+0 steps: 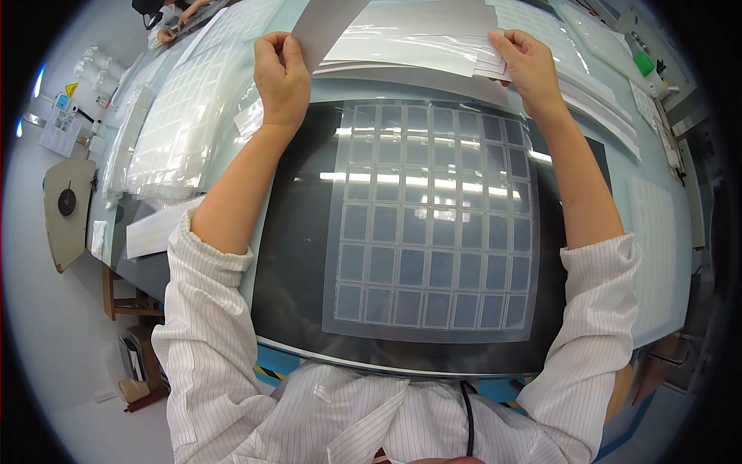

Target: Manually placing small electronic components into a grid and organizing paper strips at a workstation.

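At the far side of the table my left hand [282, 81] is closed on a greyish-white sheet [328, 31], thumb along its edge, with the sheet tilted up. My right hand [529, 69] pinches the right corner of a fanned stack of white sheets [417, 35]; the fingertips under the corner are partly hidden. Between my forearms a clear film sheet [433, 263] with a grid of rectangular cells lies flat on a black mat [294, 232]. Ceiling lights reflect off the film.
Left of the mat are stacked clear-wrapped gridded sheets [182, 124] and a white strip [162, 228]. Curved white sheets [599, 112] lie beyond my right forearm. Another person's hand [166, 35] is at the far left. A green-capped bottle [644, 63] stands far right.
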The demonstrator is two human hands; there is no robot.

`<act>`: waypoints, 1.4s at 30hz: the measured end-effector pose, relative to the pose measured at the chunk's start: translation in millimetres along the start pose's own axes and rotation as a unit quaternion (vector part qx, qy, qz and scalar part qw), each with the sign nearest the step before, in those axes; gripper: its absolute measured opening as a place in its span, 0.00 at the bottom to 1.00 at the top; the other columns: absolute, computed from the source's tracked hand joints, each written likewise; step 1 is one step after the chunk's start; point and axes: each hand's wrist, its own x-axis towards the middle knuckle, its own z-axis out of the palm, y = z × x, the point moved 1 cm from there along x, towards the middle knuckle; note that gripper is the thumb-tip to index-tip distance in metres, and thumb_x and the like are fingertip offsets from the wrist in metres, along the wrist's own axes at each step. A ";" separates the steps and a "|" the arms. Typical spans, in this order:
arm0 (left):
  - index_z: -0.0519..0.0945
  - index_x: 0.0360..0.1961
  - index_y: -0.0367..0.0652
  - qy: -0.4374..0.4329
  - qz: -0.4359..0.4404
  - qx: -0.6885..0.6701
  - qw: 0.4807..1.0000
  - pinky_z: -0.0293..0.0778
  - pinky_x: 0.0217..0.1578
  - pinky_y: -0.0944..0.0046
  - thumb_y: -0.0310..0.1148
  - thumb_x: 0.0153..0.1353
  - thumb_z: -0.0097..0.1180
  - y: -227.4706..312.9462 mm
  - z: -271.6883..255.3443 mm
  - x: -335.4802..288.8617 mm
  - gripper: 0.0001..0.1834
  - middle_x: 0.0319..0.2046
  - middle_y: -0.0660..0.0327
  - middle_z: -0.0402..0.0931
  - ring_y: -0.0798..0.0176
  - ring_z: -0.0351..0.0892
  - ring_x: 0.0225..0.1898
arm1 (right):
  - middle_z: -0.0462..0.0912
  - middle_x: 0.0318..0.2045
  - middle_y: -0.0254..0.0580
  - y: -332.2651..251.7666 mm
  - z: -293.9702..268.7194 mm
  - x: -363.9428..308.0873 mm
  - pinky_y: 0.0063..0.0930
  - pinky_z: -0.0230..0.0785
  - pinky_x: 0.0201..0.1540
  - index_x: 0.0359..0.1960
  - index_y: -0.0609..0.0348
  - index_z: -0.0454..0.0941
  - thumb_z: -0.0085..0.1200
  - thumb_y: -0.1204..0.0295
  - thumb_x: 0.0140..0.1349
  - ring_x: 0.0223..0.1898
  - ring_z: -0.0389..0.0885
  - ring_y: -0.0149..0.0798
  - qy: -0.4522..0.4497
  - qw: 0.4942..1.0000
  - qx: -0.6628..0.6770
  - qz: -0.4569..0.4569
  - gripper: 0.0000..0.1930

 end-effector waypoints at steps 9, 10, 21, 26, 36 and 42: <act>0.77 0.46 0.35 0.002 0.004 -0.006 1.000 0.71 0.41 0.67 0.36 0.75 0.52 -2.2 -0.3 0.1 0.13 0.37 0.62 0.76 0.69 0.71 0.37 | 0.85 0.37 0.34 -18.1 24.4 2.0 0.23 0.77 0.45 0.56 0.67 0.80 0.57 0.59 0.73 0.36 0.82 0.27 -0.104 0.993 0.058 0.026 0.22; 0.77 0.46 0.35 0.001 -0.006 -0.002 1.000 0.71 0.41 0.67 0.36 0.75 0.52 -2.5 -2.0 0.0 0.13 0.37 0.62 0.76 0.70 0.71 0.37 | 0.84 0.43 0.38 -25.1 29.1 -2.1 0.27 0.75 0.51 0.59 0.64 0.79 0.57 0.57 0.72 0.44 0.82 0.30 -0.134 0.986 0.098 0.013 0.23; 0.75 0.45 0.34 -0.024 -0.017 0.006 1.000 0.75 0.44 0.60 0.35 0.73 0.52 -7.4 -0.5 1.3 0.12 0.39 0.55 0.79 0.61 0.78 0.39 | 0.78 0.57 0.51 -22.8 22.4 -3.5 0.29 0.73 0.60 0.71 0.72 0.59 0.50 0.78 0.73 0.55 0.80 0.39 -0.132 0.989 -0.048 -0.052 0.28; 0.75 0.45 0.34 -0.007 0.001 -0.002 1.000 0.75 0.44 0.58 0.35 0.72 0.54 -6.5 -0.3 3.2 0.12 0.38 0.53 0.79 0.57 0.79 0.39 | 0.76 0.62 0.50 -58.7 59.8 -43.4 0.44 0.64 0.67 0.63 0.46 0.78 0.63 0.49 0.64 0.67 0.69 0.48 -0.171 0.900 -0.332 -0.226 0.29; 0.73 0.48 0.31 0.063 -0.027 -0.030 0.997 0.72 0.49 0.55 0.33 0.72 0.51 -6.5 1.9 0.7 0.14 0.41 0.43 0.76 0.46 0.76 0.44 | 0.71 0.69 0.45 -58.8 99.1 -74.6 0.50 0.47 0.75 0.59 0.47 0.82 0.47 0.51 0.75 0.75 0.58 0.55 -0.249 0.792 -0.452 -0.326 0.22; 0.75 0.44 0.35 0.117 0.061 0.002 0.991 0.75 0.44 0.55 0.35 0.69 0.57 -20.6 11.1 2.7 0.13 0.37 0.50 0.79 0.51 0.80 0.39 | 0.70 0.69 0.51 -48.3 77.6 -61.6 0.50 0.47 0.75 0.62 0.51 0.79 0.43 0.56 0.77 0.75 0.58 0.57 -0.105 0.822 -0.493 -0.265 0.21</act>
